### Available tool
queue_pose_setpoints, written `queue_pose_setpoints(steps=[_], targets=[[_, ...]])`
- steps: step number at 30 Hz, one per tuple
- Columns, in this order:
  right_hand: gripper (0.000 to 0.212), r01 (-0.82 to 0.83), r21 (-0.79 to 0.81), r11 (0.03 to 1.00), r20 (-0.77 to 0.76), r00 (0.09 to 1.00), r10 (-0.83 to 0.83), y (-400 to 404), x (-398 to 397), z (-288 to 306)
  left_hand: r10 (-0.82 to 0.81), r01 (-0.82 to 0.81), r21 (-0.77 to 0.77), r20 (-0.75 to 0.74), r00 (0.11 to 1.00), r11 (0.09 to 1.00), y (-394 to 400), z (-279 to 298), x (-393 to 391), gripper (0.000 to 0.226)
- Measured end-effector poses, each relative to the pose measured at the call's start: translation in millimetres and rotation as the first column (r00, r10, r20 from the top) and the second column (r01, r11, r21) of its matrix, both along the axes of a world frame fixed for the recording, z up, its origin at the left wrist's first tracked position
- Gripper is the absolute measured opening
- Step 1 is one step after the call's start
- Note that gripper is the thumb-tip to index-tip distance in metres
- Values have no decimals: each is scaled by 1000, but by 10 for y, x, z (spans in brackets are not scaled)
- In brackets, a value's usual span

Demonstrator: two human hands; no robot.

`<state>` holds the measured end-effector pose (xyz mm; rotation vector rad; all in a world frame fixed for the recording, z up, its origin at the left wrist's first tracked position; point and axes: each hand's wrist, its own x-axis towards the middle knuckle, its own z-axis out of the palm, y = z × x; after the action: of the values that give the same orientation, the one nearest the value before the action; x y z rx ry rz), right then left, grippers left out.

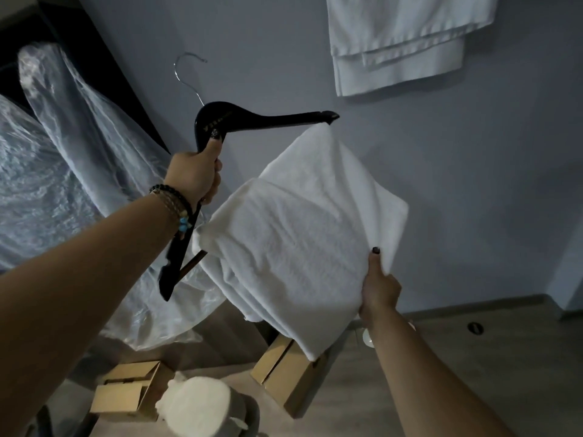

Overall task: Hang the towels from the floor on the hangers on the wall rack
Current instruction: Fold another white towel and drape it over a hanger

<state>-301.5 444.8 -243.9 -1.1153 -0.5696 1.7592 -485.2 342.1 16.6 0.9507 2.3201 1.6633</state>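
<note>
My left hand [197,176] grips a black hanger [252,119] by its left arm, tilted, with its metal hook pointing up toward the wall. A folded white towel [296,241] lies draped over the hanger's lower bar, which is mostly hidden beneath it. My right hand [378,287] pinches the towel's lower right edge, thumb on top. Another white towel [397,42] hangs on the wall at the top right. A rolled white towel [198,405] sits low in the foreground.
Clear plastic sheeting [72,159] covers something bulky at left. Cardboard boxes [284,373] lie on the wooden floor below the towel, and another box [129,389] lies to the left. A grey wall stands straight ahead.
</note>
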Motion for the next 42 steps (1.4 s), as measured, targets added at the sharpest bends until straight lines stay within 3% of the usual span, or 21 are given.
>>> queue_pose_setpoints(steps=[9,15,17,19,20,22,24,26,28,32,37,39,42], targets=[[63,-11,-81,997,245,969,31,-233,154,-500,-18,17,32,5,1000,999,-243,128,-106,48],[70,-309,-69,949,360,879,313,-454,-75,-435,-133,135,25,-68,989,991,-361,381,-72,47],[77,-304,-48,951,454,842,292,-495,-127,-209,-167,168,1,-78,983,986,-385,426,-42,48],[75,-236,230,944,529,844,82,-539,-149,120,-196,196,-17,-81,977,981,-423,408,-41,50],[69,-221,427,877,515,857,-35,-562,-149,312,-208,206,-29,-90,974,978,-425,373,-26,50],[54,-199,737,646,417,886,-203,-584,-176,770,-238,233,-56,-108,965,971,-442,305,14,51],[44,-181,857,483,368,870,-327,-503,-253,1128,-292,283,-90,-117,949,955,-474,261,28,51],[42,-161,835,526,391,847,-360,-331,-297,1399,-328,315,-115,-122,937,942,-510,233,15,51],[37,-186,769,611,443,845,-300,-157,-316,1524,-334,319,-126,-128,934,939,-558,223,-41,51],[38,-202,705,680,460,860,-220,23,-381,1615,-348,341,-85,-92,933,936,-694,195,-248,51],[24,-256,722,643,476,858,-194,65,-523,1693,-388,299,-288,-333,859,910,-834,77,-482,59],[27,-234,744,626,415,896,-159,48,-581,1685,-465,330,-372,-372,803,867,-873,67,-557,45],[28,-208,745,634,363,924,-123,21,-679,1639,-529,289,-525,-393,752,801,-906,40,-644,64]])
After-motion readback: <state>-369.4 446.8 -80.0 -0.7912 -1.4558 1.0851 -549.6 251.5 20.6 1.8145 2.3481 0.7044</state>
